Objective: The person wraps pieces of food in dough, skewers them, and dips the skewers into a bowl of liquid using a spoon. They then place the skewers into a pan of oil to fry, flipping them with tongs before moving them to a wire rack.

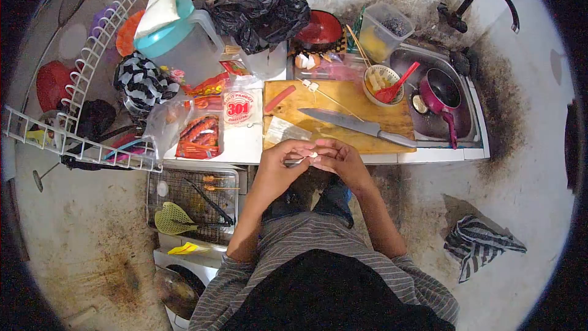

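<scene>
1. your worktop (242, 147) carries the cutting board.
2. the cutting board (343, 95) lies before you.
3. the knife (349, 124) slants across it, handle to the right.
4. your left hand (285, 162) and right hand (346, 162) meet by the board's near edge, each grip narrow.
5. the small white piece (313, 154) sits pinched between both hands' fingertips.

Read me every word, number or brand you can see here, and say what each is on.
"KULIT PANGSIT": red print on the white packet.
"301": large red number on that packet.
Too small or blurred to read: smaller print below the number, and any lettering on the red packet with a food picture.
</scene>
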`<action>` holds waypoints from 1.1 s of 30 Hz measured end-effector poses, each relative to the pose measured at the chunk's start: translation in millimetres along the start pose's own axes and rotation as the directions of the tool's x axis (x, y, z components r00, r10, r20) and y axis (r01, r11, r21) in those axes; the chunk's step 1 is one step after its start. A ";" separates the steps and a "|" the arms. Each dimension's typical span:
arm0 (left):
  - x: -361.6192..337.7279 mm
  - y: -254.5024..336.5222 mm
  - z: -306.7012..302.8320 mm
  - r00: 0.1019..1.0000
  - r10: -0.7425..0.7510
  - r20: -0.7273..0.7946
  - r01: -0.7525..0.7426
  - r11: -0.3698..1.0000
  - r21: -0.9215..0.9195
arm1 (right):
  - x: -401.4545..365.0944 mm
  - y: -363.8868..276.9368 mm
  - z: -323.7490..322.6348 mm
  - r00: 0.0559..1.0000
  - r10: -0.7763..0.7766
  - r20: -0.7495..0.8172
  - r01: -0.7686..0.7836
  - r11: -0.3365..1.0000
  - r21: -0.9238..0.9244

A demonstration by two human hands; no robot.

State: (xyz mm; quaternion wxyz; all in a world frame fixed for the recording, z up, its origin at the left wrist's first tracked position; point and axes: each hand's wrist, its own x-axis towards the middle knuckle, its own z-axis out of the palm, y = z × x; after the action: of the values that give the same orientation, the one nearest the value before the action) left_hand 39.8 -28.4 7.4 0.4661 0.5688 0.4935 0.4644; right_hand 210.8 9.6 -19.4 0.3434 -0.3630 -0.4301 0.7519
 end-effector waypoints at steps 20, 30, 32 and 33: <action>4.9 -25.7 -6.8 0.990 -0.137 0.010 0.132 0.930 -0.343 | 9.9 -9.9 13.8 0.980 -0.194 -0.049 0.187 0.976 -0.112; 2.0 -19.6 -22.5 0.973 -0.231 -0.014 0.199 0.865 -0.461 | 39.7 -19.4 13.6 0.943 -0.332 -0.013 0.289 0.839 -0.460; 0.6 -20.1 -27.3 0.961 -0.275 -0.040 0.221 0.845 -0.487 | 61.4 -28.2 -0.6 0.922 -0.387 0.017 0.317 0.727 -0.609; 0.1 -26.6 -30.3 0.959 -0.281 -0.031 0.215 0.795 -0.567 | 76.9 -30.3 -12.1 0.858 -0.512 0.027 0.321 0.495 -0.808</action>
State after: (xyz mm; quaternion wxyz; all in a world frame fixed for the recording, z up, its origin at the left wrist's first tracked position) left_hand 6.5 -24.1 -14.9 0.6397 0.3108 0.4322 0.5544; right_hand 188.7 90.1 -16.0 0.3643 -0.4399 -0.7504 0.3328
